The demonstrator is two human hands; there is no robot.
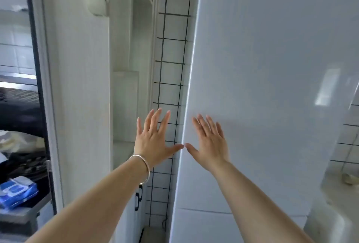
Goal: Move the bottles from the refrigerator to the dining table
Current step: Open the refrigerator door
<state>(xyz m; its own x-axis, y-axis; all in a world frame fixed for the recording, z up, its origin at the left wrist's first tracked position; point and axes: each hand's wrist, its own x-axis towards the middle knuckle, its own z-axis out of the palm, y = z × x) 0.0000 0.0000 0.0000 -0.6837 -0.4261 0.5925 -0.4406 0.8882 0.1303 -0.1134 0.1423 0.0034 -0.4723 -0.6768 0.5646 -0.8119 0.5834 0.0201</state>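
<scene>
A tall white refrigerator [272,67] fills the right half of the view, its upper door closed. A seam low down separates the upper door from a lower one. My left hand [153,139], with a silver bangle on the wrist, is raised with fingers spread just left of the door's left edge. My right hand [209,143] is spread flat in front of the door near that edge; whether it touches the door I cannot tell. The two thumbs nearly meet. No bottles and no dining table are in view.
A black wire grid [171,71] hangs on the wall beside the refrigerator. Left of it stand white shelves [126,106] and a white door frame [50,106]. Through the doorway lies a blue packet [17,190] on a counter. A tiled wall and counter [347,180] are at right.
</scene>
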